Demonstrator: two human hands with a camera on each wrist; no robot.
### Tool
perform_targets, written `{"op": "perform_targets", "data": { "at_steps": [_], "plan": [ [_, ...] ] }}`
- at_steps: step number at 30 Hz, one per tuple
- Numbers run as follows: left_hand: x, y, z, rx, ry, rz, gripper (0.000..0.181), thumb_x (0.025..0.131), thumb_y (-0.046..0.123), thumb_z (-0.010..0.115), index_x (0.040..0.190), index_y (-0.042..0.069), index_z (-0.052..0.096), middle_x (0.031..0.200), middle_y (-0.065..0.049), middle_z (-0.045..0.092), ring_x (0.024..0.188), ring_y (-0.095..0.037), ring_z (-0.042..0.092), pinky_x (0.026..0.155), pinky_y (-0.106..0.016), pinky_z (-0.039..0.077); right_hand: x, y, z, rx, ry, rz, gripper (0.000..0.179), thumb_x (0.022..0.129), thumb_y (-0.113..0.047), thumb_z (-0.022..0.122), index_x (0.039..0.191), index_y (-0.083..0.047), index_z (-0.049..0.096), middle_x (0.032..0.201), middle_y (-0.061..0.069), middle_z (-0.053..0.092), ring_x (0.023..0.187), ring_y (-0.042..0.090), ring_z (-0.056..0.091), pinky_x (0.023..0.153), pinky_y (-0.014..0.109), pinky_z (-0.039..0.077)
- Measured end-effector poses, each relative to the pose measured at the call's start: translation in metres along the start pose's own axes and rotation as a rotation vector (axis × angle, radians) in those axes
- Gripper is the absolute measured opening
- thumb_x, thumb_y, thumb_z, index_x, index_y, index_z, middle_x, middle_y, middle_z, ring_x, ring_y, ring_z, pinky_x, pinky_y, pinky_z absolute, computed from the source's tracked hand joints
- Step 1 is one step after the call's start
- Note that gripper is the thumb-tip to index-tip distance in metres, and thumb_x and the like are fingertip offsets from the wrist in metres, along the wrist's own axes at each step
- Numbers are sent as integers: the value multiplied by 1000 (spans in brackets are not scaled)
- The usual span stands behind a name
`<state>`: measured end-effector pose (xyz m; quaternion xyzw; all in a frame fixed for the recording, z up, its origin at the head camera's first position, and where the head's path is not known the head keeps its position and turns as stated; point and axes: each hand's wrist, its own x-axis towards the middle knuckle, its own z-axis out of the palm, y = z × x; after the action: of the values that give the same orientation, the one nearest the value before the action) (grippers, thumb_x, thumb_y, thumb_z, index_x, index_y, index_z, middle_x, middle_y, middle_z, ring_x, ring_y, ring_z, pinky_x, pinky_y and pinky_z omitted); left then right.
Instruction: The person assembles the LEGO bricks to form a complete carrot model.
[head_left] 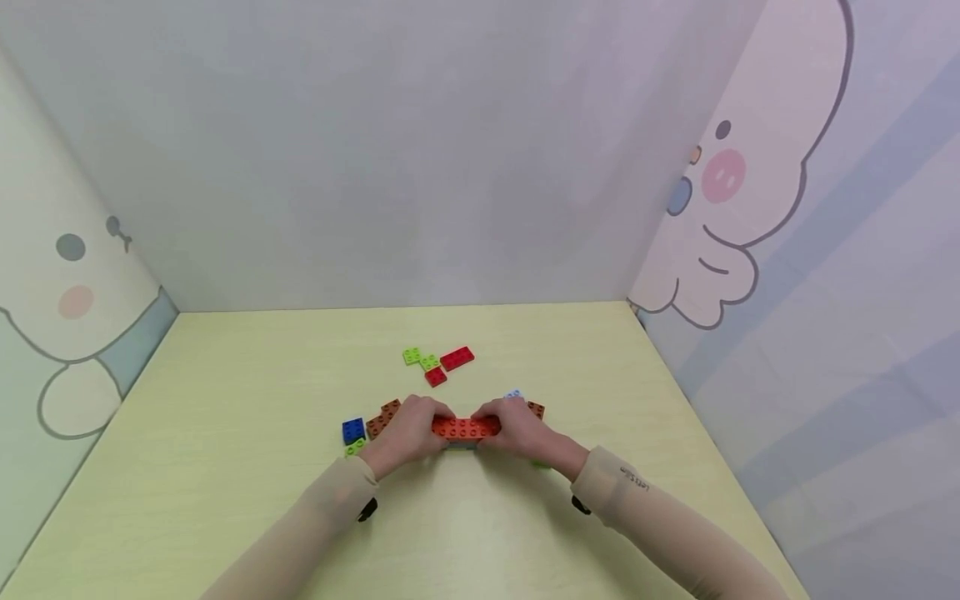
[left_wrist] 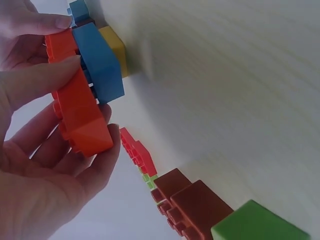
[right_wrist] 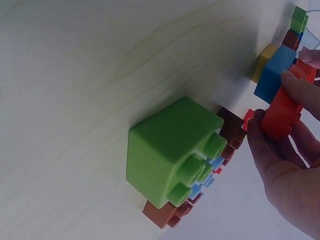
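Head view: orange-red brick point(head_left: 466, 429) between left fingers point(head_left: 440, 409) and right fingers point(head_left: 488, 408).

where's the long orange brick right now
In the head view, the orange brick is below the picture's center, held between the left hand and the right hand, just over a blue brick.

Held brick point(left_wrist: 85, 106): orange-red
Brick beneath point(left_wrist: 102, 70): blue
Lowest brick point(left_wrist: 117, 50): yellow
Table point(head_left: 262, 375): pale yellow, wood-grained
Right sleeve point(head_left: 663, 525): beige, dark lettering
Cartoon point(head_left: 757, 150) at two o'clock: white, pink patch, grey outline
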<state>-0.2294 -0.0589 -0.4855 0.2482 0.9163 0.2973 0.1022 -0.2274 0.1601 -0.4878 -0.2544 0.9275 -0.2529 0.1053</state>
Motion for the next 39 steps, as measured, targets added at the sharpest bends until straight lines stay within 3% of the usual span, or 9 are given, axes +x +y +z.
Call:
{"op": "perform_targets", "data": {
  "at_steps": [20,31,39],
  "plan": [
    [4,1,-3,49,-36,23,27,75,11,80,101,9,75,91,2,63,86,-20,46,76,-36,40,3,1,1,31,-12,0,32,79,-18,80,109,-12,71,96,-10,65,83,6,55,72,25,45],
    [3,-6,1,-18,16,37,23,74,12,79,96,13,75,90,5,64,85,-17,49,78,-37,40,4,3,1,20,-3,-20,34,78,-19,80,110,-12,71,101,-7,66,86,6,56,74,25,45],
    [-2,-11,6,-61,46,45,31,75,13,80,105,12,73,100,1,67,95,-19,57,87,-41,44,-2,6,2,31,30,-15,37,78,-24,80,111,-10,70,101,-7,66,88,7,56,76,27,46]
  ]
}}
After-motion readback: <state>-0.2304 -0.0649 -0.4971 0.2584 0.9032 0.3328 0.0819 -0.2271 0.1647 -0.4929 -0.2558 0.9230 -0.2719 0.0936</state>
